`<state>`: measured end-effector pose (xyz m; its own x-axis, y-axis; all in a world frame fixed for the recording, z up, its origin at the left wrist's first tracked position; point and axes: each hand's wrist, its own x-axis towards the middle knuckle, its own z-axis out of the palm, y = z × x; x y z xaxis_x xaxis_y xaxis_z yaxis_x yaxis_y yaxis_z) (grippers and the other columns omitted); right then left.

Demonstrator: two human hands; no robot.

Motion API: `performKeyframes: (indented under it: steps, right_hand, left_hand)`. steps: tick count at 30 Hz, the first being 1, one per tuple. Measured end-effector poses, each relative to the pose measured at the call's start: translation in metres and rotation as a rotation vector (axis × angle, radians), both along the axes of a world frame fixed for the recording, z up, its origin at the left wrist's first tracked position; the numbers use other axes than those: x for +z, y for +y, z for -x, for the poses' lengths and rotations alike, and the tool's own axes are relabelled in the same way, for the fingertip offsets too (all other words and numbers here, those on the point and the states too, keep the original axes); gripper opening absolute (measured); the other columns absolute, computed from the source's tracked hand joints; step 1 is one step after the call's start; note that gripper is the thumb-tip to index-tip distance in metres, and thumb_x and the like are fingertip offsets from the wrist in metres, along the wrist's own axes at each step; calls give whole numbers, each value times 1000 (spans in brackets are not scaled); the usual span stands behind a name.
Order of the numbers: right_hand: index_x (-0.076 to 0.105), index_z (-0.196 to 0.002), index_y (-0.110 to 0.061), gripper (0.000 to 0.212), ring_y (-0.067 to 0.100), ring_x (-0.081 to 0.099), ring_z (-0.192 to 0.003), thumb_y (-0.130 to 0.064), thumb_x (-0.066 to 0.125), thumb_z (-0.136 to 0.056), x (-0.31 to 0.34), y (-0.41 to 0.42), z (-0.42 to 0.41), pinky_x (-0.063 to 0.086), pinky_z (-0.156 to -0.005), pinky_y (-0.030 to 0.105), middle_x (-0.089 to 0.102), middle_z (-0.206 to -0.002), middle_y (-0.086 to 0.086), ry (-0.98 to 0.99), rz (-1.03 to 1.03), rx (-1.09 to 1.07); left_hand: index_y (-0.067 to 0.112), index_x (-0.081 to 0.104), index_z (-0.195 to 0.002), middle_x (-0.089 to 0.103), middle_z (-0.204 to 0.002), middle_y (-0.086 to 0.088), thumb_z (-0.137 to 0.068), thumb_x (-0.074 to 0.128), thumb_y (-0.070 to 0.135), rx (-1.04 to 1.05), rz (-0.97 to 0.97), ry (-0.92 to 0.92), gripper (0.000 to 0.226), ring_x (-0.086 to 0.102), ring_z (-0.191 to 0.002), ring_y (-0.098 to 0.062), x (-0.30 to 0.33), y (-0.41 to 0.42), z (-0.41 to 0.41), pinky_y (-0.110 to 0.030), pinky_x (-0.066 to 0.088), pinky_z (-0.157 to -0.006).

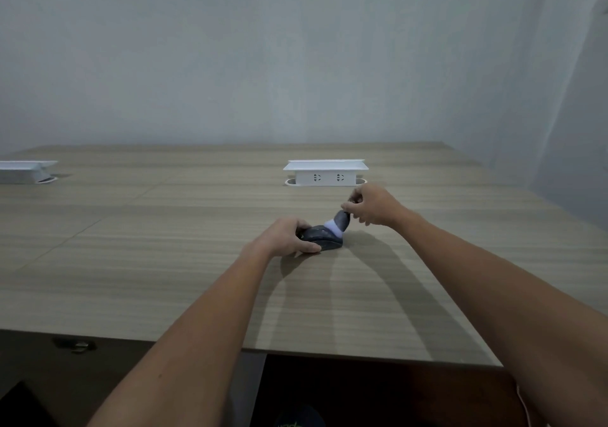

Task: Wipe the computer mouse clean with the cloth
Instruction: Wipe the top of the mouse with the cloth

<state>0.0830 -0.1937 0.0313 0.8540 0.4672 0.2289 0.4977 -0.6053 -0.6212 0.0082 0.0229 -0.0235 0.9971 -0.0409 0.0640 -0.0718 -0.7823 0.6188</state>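
A dark computer mouse [324, 239] lies on the wooden table [164, 262], a little right of centre. My left hand [284, 237] grips its left side, thumb along the near edge. A grey and white cloth [339, 222] hangs bunched from my right hand [373, 204], which pinches its top just above and to the right of the mouse. The cloth's white lower end touches the top of the mouse.
A white pop-up socket box [325, 173] stands on the table just behind my right hand. A second white box [24, 171] sits at the far left edge. A grey wall rises behind the table. The table's near edge runs below my forearms.
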Motion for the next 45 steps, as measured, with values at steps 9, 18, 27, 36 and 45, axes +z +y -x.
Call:
performKeyframes:
  steps: [9, 18, 27, 36, 45]
  right_hand:
    - [68, -84, 3, 18, 16, 57, -55, -15, 66, -87, -4, -2, -1, 41, -48, 20, 63, -69, 6, -43, 29, -22]
    - [68, -79, 0, 20, 14, 56, -52, -18, 66, -89, -7, -6, 1, 42, -45, 19, 62, -62, 3, -31, 3, 14]
    - [70, -80, 0, 16, 12, 56, -53, -15, 67, -86, -7, -9, 0, 40, -46, 16, 62, -64, 4, -41, 22, 18]
    - [70, -80, -1, 17, 8, 53, -48, -17, 68, -87, -7, -15, 4, 43, -47, 18, 62, -61, 1, 3, -32, 44]
    - [70, -79, -3, 15, 12, 56, -50, -16, 67, -85, -1, -12, 9, 43, -44, 17, 64, -62, 3, -25, 15, 76]
  left_hand:
    - [18, 76, -97, 77, -87, -10, -72, 83, 38, 14, -3, -5, 33, 66, -73, -17, 0, -2, 1, -32, 48, -68]
    - [18, 76, -94, 76, -81, -7, -72, 83, 38, 38, -1, -1, 30, 61, -68, -13, 1, -3, 3, -26, 43, -63]
    - [16, 76, -94, 75, -82, -6, -73, 84, 37, 51, -11, 0, 31, 60, -68, -13, 3, -8, 4, -24, 43, -60]
    - [15, 76, -93, 76, -82, -9, -72, 84, 39, 78, -14, -7, 33, 59, -65, -12, 1, -10, 4, -23, 40, -57]
    - [13, 76, -90, 75, -79, -10, -69, 86, 41, 99, -22, -28, 36, 57, -63, -12, 0, -13, 4, -25, 39, -56]
